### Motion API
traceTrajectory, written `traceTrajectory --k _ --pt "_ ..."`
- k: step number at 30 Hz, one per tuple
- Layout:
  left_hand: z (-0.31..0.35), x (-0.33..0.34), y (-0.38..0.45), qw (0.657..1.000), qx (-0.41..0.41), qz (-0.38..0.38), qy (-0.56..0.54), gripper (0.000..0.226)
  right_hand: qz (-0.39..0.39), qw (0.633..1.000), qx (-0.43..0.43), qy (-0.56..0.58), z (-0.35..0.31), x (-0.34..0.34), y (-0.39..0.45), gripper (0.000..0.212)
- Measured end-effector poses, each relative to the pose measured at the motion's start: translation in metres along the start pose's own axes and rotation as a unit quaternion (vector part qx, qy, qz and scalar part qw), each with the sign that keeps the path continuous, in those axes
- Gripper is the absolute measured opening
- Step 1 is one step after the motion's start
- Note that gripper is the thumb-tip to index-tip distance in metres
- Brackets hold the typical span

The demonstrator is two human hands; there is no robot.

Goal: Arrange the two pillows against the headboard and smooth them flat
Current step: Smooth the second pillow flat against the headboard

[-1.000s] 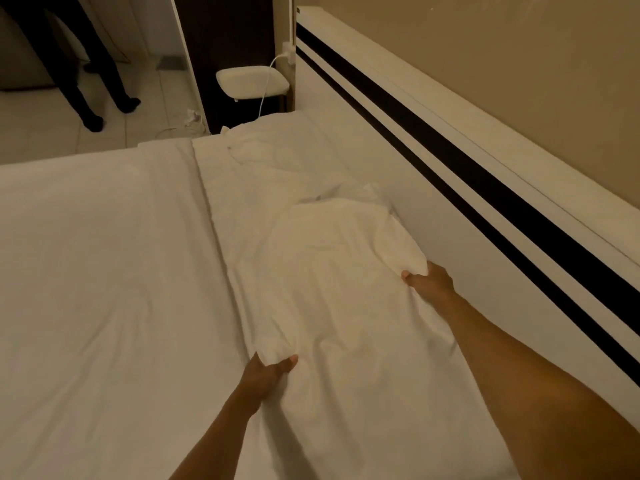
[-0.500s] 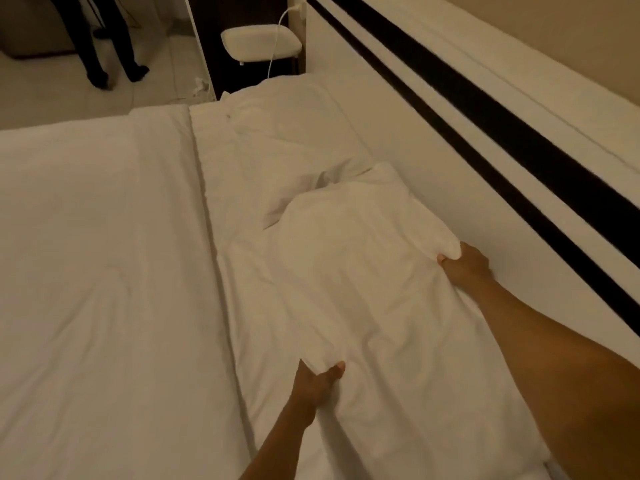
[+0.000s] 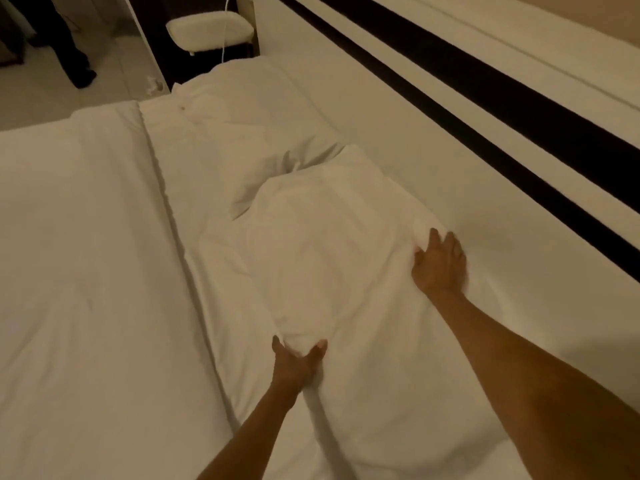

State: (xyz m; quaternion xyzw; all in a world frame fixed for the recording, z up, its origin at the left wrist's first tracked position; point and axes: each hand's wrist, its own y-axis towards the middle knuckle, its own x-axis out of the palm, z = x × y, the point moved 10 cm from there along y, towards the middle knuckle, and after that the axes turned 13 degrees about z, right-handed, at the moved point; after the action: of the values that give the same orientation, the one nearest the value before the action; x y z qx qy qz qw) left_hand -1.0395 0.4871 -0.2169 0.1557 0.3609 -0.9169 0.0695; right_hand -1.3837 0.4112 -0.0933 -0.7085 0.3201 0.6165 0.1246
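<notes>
Two white pillows lie in a row along the white headboard (image 3: 433, 140), which carries two black stripes. The near pillow (image 3: 332, 244) is rumpled and its far end overlaps the far pillow (image 3: 242, 123). My left hand (image 3: 298, 365) pinches a fold of the near pillow's cover on the side away from the headboard. My right hand (image 3: 440, 265) rests on the pillow's headboard-side edge, fingers spread and partly curled into the fabric.
A white duvet (image 3: 79, 271) covers the bed to the left of the pillows. Beyond the bed's far end stand a small white bedside shelf (image 3: 211, 31) with a white cable, a dark panel, and a person's dark-trousered legs (image 3: 74, 60) on the tiled floor.
Both hands have shifted along the near pillow, and it now lies closer to the headboard. My right hand has gone from a tight pinch to a flatter, spread grasp. The view has tilted down.
</notes>
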Motion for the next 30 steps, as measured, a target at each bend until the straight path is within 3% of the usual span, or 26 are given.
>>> traceTrajectory --k 3,4,8,14,22,30 --pt "0.034 -0.017 0.010 0.989 0.125 0.046 0.059 0.121 0.010 1.000 -0.005 0.004 -0.004 -0.009 -0.024 0.055" --pt "0.048 -0.019 0.014 0.977 0.177 0.061 0.100 0.114 0.017 1.000 -0.003 0.009 -0.006 -0.011 -0.031 0.055" --pt "0.117 0.007 0.016 0.894 0.361 0.078 0.255 0.073 0.015 0.999 -0.001 0.028 -0.020 -0.004 -0.050 0.056" --pt "0.178 0.111 0.021 0.763 0.524 -0.012 0.378 0.063 0.044 0.996 0.081 0.005 -0.004 0.019 -0.062 0.066" --pt "0.240 0.226 0.045 0.687 0.610 0.000 0.395 0.064 0.057 0.991 0.118 0.007 0.025 0.064 -0.071 0.069" --pt "0.270 0.238 0.098 0.664 0.630 0.014 0.402 0.060 0.104 0.986 0.125 0.021 0.022 0.081 -0.072 0.071"
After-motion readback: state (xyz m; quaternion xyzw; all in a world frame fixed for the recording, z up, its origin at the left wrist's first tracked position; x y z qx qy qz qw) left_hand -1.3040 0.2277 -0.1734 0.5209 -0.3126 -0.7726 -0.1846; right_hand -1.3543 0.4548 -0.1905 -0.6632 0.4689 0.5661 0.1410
